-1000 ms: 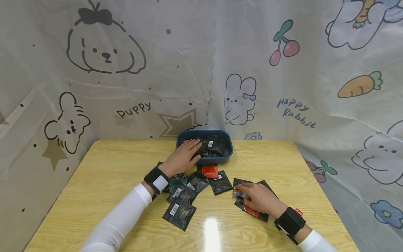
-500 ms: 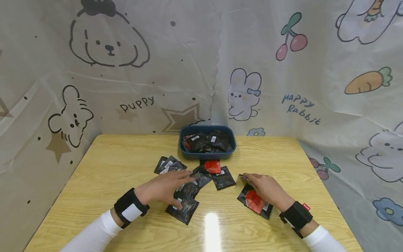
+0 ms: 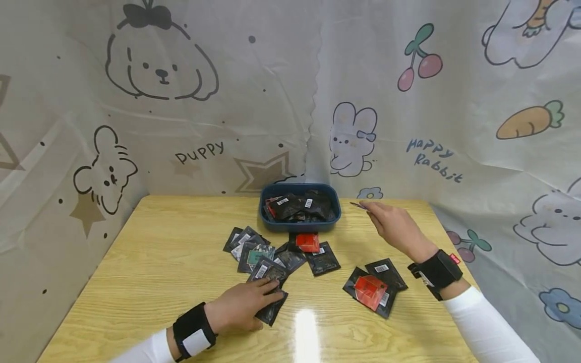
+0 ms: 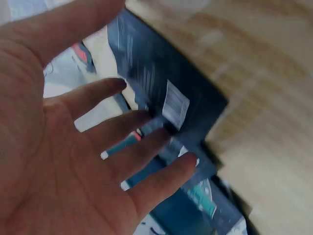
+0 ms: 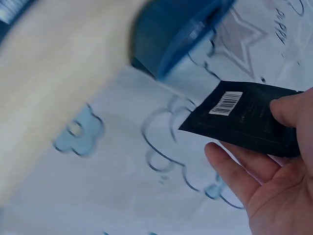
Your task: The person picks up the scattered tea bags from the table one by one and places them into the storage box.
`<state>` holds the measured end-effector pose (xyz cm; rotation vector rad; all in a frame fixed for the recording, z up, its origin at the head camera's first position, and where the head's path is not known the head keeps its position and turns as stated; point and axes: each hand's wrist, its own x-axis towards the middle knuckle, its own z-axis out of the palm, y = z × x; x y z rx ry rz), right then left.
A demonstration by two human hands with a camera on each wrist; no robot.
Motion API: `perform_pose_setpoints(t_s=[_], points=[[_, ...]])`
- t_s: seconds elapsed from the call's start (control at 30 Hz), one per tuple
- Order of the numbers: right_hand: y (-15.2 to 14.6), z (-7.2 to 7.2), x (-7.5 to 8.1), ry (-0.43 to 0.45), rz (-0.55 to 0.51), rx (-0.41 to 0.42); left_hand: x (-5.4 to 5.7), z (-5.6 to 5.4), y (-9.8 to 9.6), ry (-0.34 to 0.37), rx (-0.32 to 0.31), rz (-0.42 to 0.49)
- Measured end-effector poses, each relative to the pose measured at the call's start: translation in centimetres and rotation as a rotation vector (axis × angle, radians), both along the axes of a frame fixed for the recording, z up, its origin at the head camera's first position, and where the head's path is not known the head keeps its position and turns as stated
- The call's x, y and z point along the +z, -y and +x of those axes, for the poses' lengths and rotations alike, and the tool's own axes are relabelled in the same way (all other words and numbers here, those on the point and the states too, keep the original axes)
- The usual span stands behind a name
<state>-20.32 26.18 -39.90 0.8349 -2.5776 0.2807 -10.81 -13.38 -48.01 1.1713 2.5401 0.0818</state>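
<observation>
My left hand (image 3: 242,305) is low over the front of the left group of black packets, its fingertips at the front packet (image 3: 271,313). In the left wrist view the fingers are extended and spread near a black packet with a white barcode label (image 4: 175,105). My right hand (image 3: 399,229) is raised to the right of the blue bin (image 3: 301,228). It pinches a flat black packet (image 5: 239,117) between thumb and fingers; the head view shows the packet almost edge-on. Inside the bin lie several dark packets (image 3: 295,205).
Several packets (image 3: 255,257) overlap left of centre. A packet with a red patch (image 3: 307,243) lies before the bin beside another black one (image 3: 323,259). At right, a red-and-black packet (image 3: 369,292) lies against a black one (image 3: 388,273). A printed cloth backdrop (image 3: 204,121) stands behind the table.
My left hand has come back from the bin to the near packets on the left. My right hand has picked up a packet from the right group and moved up and away.
</observation>
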Motion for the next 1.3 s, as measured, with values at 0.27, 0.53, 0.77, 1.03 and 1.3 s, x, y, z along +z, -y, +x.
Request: perform_pose_setpoints(t_s=[0.27,0.53,0.77,1.03,1.3], points=[[2.1,-3.9,2.6,-0.015,-0.011,0.031,-0.5,0.4,-0.5,-0.043,-0.052,0.034],[5.4,-7.7,1.7,0.051,-0.027,0.057,-0.8,1.0,-1.5,-0.101,-0.108,0.046],[7.3,-11.0,-1.7,0.094,-0.029,0.065,-1.3,1.7,-2.6,-0.295,-0.15,0.023],[9.2,-11.4,-6.7,0.204,0.048,0.117,-1.4,2.2,-2.2,-0.29,-0.083,0.043],[8.9,-10.1,-6.8,0.414,0.122,0.086,-1.7,2.0,-1.4,-0.302,-0.069,0.112]])
